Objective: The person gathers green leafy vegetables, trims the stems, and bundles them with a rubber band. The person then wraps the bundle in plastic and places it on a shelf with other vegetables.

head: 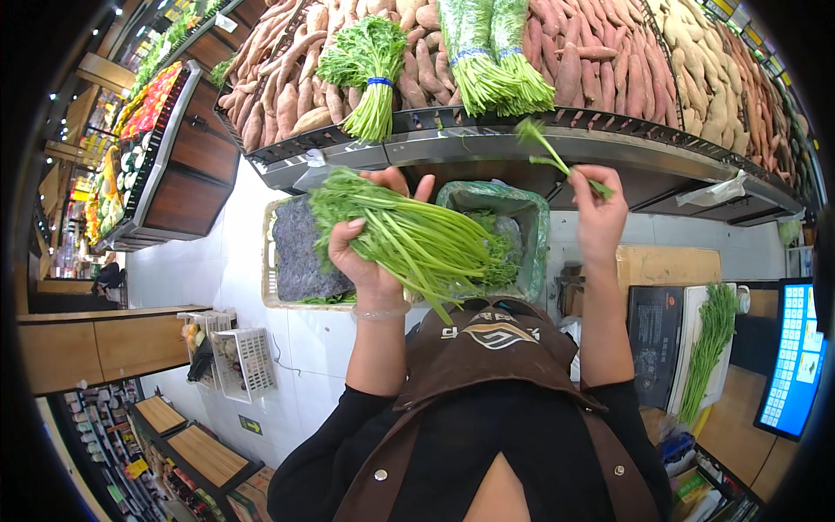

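Observation:
A loose bunch of leafy green stalks (417,228) rests across my left hand (372,254), leaves to the left and cut stems to the right. My left thumb and fingers curl around its leafy end. Between the fingertips of my right hand (597,202) is a single green sprig (554,156), its leafy tip blurred. Beneath the bunch stands a green bin lined with plastic (538,241), with leafy scraps (502,261) inside. Left of it, a pale crate (269,261) holds a dark, damp-looking cloth (303,251) over some greens.
On the sweet potato display (456,124) lie a banded green bunch (372,78) and wrapped bunches (479,65). To my right, more stalks (708,352) lie on a white surface beside a dark box (655,346) and a lit screen (792,359). White baskets (244,362) stand on the floor at left.

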Tool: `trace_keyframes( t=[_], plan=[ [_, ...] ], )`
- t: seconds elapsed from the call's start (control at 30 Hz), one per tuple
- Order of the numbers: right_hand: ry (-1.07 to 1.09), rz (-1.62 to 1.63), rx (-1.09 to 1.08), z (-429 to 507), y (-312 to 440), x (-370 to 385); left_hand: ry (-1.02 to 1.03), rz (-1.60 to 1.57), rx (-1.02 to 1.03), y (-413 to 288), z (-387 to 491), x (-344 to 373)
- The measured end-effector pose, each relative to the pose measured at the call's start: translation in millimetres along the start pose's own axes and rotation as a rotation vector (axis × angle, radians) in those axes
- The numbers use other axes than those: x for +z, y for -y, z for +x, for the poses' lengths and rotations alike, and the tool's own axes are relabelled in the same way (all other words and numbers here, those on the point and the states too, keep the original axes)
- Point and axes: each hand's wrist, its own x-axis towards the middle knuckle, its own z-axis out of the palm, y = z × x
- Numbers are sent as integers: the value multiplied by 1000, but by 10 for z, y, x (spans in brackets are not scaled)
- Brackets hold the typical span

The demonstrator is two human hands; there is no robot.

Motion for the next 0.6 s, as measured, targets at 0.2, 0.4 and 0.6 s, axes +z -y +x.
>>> trace_keyframes(
  t=[0.2,0.4,0.6],
  plan=[
    [278,-125,-458,-311,693,559,29,-66,-218,294,-9,22],
    [557,-87,-258,-448,638,318,36,-238,-184,350,-15,38],
    [581,-660,-184,-296,405,-80,11,0,-32,215,55,36]
  ],
)
